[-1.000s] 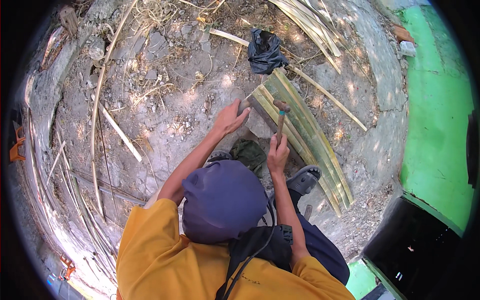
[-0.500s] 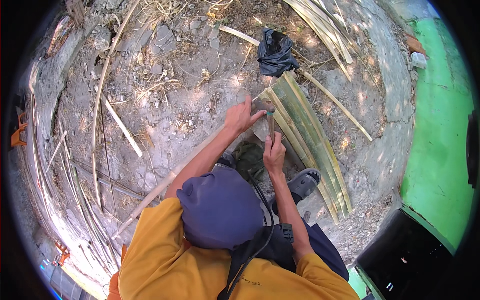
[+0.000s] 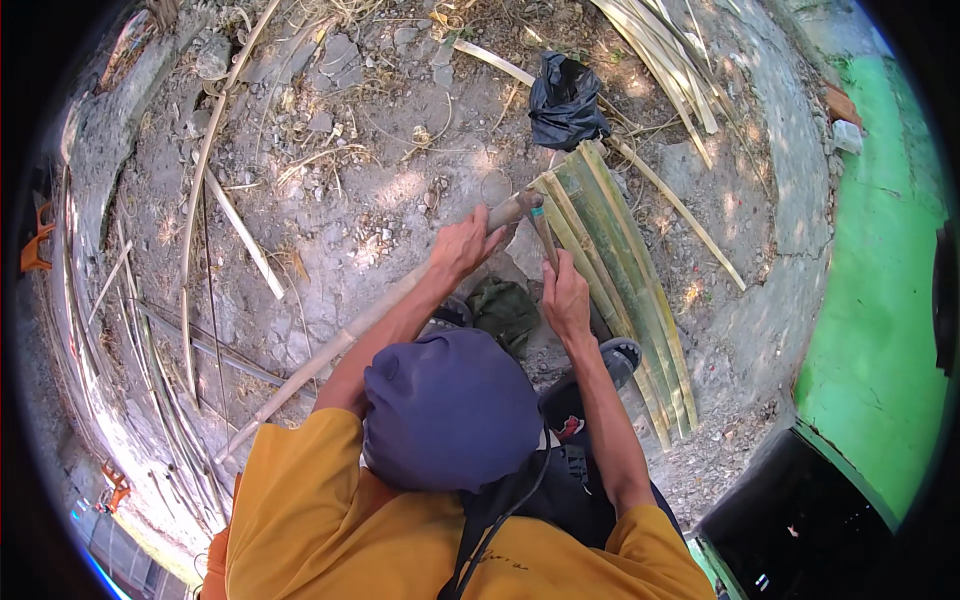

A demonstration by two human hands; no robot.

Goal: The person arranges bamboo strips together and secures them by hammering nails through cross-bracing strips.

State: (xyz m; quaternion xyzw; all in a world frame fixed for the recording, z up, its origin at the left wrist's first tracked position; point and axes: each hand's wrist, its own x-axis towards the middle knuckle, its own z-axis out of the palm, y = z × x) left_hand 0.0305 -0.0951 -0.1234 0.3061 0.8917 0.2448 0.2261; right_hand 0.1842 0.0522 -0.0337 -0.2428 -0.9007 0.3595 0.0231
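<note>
A long bamboo pole (image 3: 345,340) runs slantwise from the lower left up to the middle. My left hand (image 3: 464,246) is closed around it near its upper end. In my right hand (image 3: 568,296) is a hammer (image 3: 543,228) with a wooden handle and a teal band below its head. The hammer's head is at the pole's upper end; whether they touch I cannot tell. Just right of my right hand lie long split bamboo strips (image 3: 612,255), side by side. A dark green cloth-like bundle (image 3: 505,312) sits on the ground between my hands and my feet.
A black plastic bag (image 3: 567,105) lies beyond the strips. More pale strips (image 3: 665,70) are at the far right, and loose poles (image 3: 160,400) at the left. My shoe (image 3: 620,360) is beside the bamboo strips. A green wall (image 3: 865,270) bounds the right side.
My left hand has shifted slightly left and down and now wraps the pole. My right hand has moved a little right, tilting the hammer's handle. My head has shifted slightly.
</note>
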